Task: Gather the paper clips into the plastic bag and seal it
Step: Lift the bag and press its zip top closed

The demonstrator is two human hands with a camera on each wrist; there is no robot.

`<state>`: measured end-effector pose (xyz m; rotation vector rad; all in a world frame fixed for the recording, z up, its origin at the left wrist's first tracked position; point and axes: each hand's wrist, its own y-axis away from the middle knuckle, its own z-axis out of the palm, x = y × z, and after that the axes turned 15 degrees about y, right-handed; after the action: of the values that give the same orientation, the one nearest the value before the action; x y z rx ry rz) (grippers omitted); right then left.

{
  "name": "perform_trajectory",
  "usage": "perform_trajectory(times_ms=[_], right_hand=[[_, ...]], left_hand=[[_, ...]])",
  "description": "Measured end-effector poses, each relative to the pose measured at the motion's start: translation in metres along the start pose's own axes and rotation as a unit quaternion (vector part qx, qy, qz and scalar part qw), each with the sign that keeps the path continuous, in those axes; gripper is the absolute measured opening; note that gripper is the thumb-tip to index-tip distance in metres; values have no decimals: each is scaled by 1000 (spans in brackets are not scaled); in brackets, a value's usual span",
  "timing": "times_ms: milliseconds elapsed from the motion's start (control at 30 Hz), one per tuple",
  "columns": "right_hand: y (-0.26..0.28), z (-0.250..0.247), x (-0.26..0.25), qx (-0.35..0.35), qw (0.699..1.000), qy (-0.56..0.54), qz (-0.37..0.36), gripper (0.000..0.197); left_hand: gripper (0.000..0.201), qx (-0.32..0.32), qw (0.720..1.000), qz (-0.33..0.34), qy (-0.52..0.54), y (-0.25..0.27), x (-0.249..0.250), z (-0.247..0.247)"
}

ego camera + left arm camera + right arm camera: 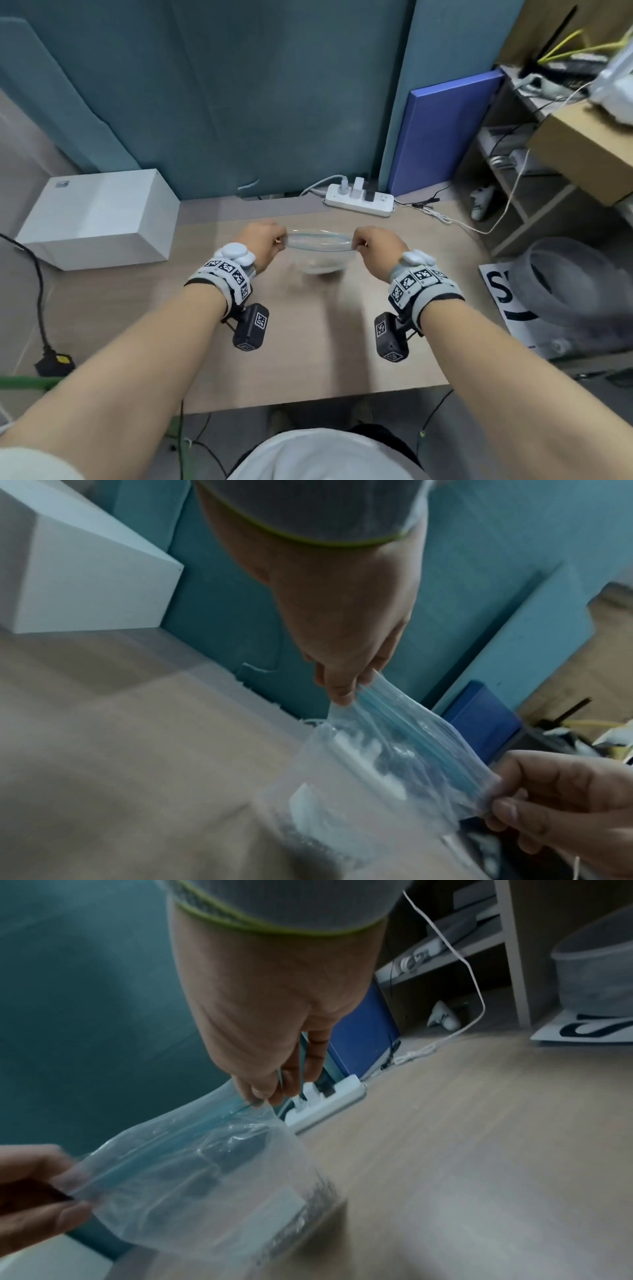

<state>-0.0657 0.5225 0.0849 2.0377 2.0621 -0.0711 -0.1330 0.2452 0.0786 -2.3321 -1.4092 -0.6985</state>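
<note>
A clear plastic bag (320,253) with a blue zip strip hangs above the wooden table (308,335), stretched between both hands. My left hand (265,240) pinches the bag's left top corner, and in the left wrist view its fingertips (342,693) grip the zip strip (421,739). My right hand (371,243) pinches the right top corner; its fingertips (270,1093) hold the strip end. The bag's mouth looks slightly parted in the head view. Small dark paper clips (315,1196) lie blurred at the bag's bottom.
A white box (99,219) stands at the table's left back. A white power strip (359,200) with plugs lies behind the bag, a blue board (445,133) leans at the back right. Shelves with cables and a cardboard box (582,147) are to the right.
</note>
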Motion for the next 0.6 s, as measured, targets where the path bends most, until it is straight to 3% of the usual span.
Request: perform_trajectory(times_ms=[133, 400, 500, 600], right_hand=[[-14, -35, -7, 73, 996, -25, 36, 21], [-17, -76, -28, 118, 993, 19, 8, 8], [-23, -94, -29, 143, 990, -6, 20, 5], [-25, -102, -32, 117, 993, 19, 21, 5]], left_hand=[[6, 69, 996, 38, 31, -14, 20, -38], [9, 30, 997, 61, 23, -8, 24, -70], [9, 57, 996, 66, 36, -11, 23, -80], [9, 29, 997, 66, 14, -10, 23, -87]])
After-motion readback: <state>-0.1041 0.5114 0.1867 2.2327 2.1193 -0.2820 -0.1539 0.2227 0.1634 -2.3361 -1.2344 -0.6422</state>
